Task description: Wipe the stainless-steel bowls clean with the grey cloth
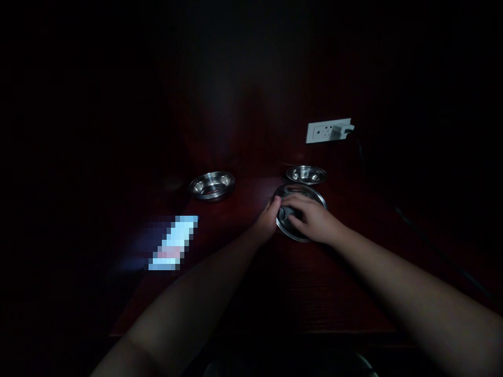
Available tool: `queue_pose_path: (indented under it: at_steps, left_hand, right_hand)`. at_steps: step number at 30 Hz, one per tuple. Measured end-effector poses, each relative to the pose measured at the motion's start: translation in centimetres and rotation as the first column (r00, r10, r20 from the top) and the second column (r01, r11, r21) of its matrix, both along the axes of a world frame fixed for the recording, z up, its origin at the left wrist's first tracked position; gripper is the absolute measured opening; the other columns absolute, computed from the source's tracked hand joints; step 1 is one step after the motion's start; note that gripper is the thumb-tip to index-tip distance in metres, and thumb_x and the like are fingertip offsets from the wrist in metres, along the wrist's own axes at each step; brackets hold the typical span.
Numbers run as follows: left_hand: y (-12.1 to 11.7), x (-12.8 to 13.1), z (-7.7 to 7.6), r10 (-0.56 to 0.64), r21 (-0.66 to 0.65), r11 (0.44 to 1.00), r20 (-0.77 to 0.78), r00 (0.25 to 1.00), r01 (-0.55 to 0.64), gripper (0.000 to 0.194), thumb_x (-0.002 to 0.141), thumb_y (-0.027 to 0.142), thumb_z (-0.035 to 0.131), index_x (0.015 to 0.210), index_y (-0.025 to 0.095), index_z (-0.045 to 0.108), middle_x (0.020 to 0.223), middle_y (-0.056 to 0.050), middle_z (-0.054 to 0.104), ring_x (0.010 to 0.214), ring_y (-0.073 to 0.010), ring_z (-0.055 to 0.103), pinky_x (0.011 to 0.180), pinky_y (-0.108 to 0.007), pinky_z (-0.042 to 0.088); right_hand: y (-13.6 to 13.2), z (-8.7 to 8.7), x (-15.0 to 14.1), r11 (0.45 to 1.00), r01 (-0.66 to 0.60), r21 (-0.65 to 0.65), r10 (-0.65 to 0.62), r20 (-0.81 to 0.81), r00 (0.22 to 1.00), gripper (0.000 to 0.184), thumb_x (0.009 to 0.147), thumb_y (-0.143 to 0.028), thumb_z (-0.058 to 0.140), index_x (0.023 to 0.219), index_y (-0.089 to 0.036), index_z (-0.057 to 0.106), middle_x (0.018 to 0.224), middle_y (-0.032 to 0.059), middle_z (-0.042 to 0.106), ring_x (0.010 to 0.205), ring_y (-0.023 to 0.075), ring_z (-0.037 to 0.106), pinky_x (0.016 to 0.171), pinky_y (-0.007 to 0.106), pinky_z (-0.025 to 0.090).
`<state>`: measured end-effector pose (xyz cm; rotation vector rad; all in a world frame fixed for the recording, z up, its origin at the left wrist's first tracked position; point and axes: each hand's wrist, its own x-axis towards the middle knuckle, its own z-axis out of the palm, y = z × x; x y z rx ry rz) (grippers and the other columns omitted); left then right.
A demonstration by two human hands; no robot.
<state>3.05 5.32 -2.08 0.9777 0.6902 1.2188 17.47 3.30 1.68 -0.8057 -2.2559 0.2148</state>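
A shiny round metal bowl point(292, 233) is on the dark red table between my hands. Its left rim is gripped by my left hand point(267, 222), the thumb up at the edge. My right hand point(316, 217) reaches into the bowl from the right, its fingers bent around a grey, coarse-textured steel wool scrubber point(284, 213). The scrubber touches the bowl's inside near the left side. My right hand covers much of the bowl's interior and right edge.
Metal bowls point(212, 187) stand at the back left, seemingly stacked. Another metal bowl point(306, 174) is just behind the held one. A lit, blurred-out screen point(175, 243) lies left. A wall socket point(328, 131) holds a plug; a dark cable point(432, 248) runs right. Surroundings are very dark.
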Motion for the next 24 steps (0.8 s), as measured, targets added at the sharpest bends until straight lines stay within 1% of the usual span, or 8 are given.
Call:
queue_pose_path:
  at_steps: [3,7,10,12,15,19,21,24]
  left_hand:
    - [-0.2,0.2,0.3,0.018,-0.068,0.998,-0.001,1.0,-0.018,0.052,0.086,0.05,0.049,0.126,0.016,0.055,0.122,-0.011,0.063,0.118,-0.0261,0.055,0.103,-0.041,0.04]
    - [-0.7,0.1,0.9,0.049,-0.169,0.983,-0.096,0.994,-0.065,0.057,0.084,0.055,0.049,0.129,0.019,0.051,0.121,-0.012,0.062,0.11,-0.0278,0.06,0.092,-0.043,0.048]
    - [-1.0,0.1,1.3,0.073,-0.17,0.981,-0.111,0.991,-0.091,0.052,0.085,0.052,0.049,0.128,0.023,0.051,0.12,-0.009,0.063,0.105,-0.0258,0.062,0.088,-0.041,0.051]
    - [-1.0,0.2,1.5,0.065,-0.153,0.985,-0.106,0.992,-0.081,0.049,0.086,0.05,0.048,0.127,0.023,0.051,0.119,-0.009,0.063,0.101,-0.0243,0.063,0.087,-0.04,0.051]
    - [-1.1,0.2,1.6,0.051,-0.144,0.987,-0.126,0.991,-0.069,0.05,0.087,0.05,0.046,0.129,0.024,0.049,0.118,-0.009,0.063,0.095,-0.0246,0.065,0.082,-0.043,0.053]
    - [-1.1,0.1,1.6,0.04,-0.15,0.987,-0.16,0.986,-0.065,0.055,0.087,0.053,0.044,0.133,0.024,0.044,0.119,-0.011,0.062,0.089,-0.0255,0.066,0.075,-0.045,0.055]
    - [-1.1,0.0,1.5,0.029,-0.134,0.99,-0.171,0.985,-0.052,0.056,0.086,0.055,0.044,0.133,0.024,0.044,0.12,-0.012,0.062,0.089,-0.026,0.066,0.074,-0.044,0.055]
    - [-1.0,-0.1,1.3,0.013,-0.107,0.994,-0.194,0.981,-0.035,0.057,0.085,0.058,0.043,0.132,0.024,0.045,0.119,-0.012,0.062,0.089,-0.0269,0.066,0.072,-0.045,0.055]
  right_hand:
    - [0.0,-0.1,0.0,0.99,0.135,0.029,-0.136,0.065,0.989,0.038,0.077,-0.019,0.057,0.115,-0.018,0.058,0.116,0.012,0.059,0.11,0.0269,0.053,0.097,0.043,0.041]
    - [-0.1,-0.2,-0.3,0.944,0.32,0.073,-0.328,0.163,0.93,0.041,0.079,-0.027,0.058,0.119,-0.018,0.056,0.118,0.0131,0.055,0.11,0.0296,0.049,0.095,0.046,0.039]
    - [-0.1,-0.2,-0.4,0.894,0.421,0.152,-0.446,0.23,0.865,0.038,0.078,-0.031,0.059,0.115,-0.021,0.059,0.114,0.0135,0.055,0.106,0.0323,0.048,0.09,0.05,0.037]
    - [0.0,-0.2,-0.4,0.865,0.46,0.201,-0.501,0.276,0.821,0.034,0.077,-0.034,0.061,0.108,-0.021,0.062,0.11,0.0138,0.057,0.101,0.0325,0.048,0.086,0.05,0.037]
    - [0.1,0.0,-0.2,0.839,0.492,0.232,-0.544,0.345,0.765,0.027,0.076,-0.034,0.061,0.098,-0.02,0.066,0.102,0.0147,0.058,0.095,0.0321,0.048,0.079,0.046,0.037]
    - [-0.1,0.5,0.1,0.825,0.533,0.187,-0.557,0.427,0.712,0.023,0.075,-0.031,0.057,0.091,-0.017,0.067,0.099,0.0156,0.062,0.092,0.0324,0.05,0.076,0.045,0.036]
    - [-0.2,0.8,0.2,0.831,0.535,0.154,-0.54,0.454,0.709,0.024,0.075,-0.032,0.055,0.089,-0.017,0.066,0.098,0.0152,0.064,0.092,0.0322,0.053,0.076,0.045,0.035]
    - [-0.2,1.0,0.3,0.853,0.513,0.099,-0.492,0.48,0.726,0.024,0.075,-0.034,0.053,0.087,-0.017,0.065,0.092,0.0144,0.067,0.088,0.0309,0.057,0.076,0.045,0.036]
